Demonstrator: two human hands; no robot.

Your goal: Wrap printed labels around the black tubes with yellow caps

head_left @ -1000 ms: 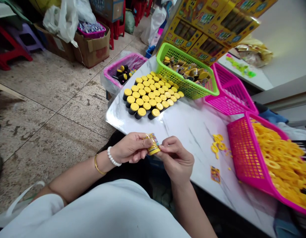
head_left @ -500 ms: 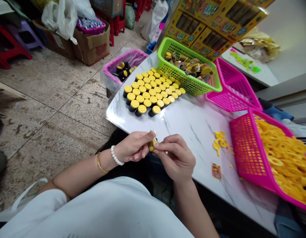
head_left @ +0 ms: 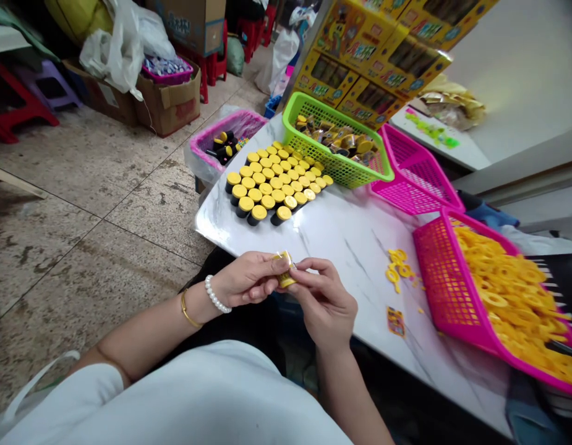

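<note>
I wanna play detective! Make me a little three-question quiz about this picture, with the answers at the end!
1. True or false: the left hand and the right hand both touch the same small yellow piece.
2. What colour is the basket full of yellow rings?
A) green
B) pink
C) white
3. Fill in: the black tubes in rows on the table have yellow ___ on top.

Key:
1. True
2. B
3. caps
</note>
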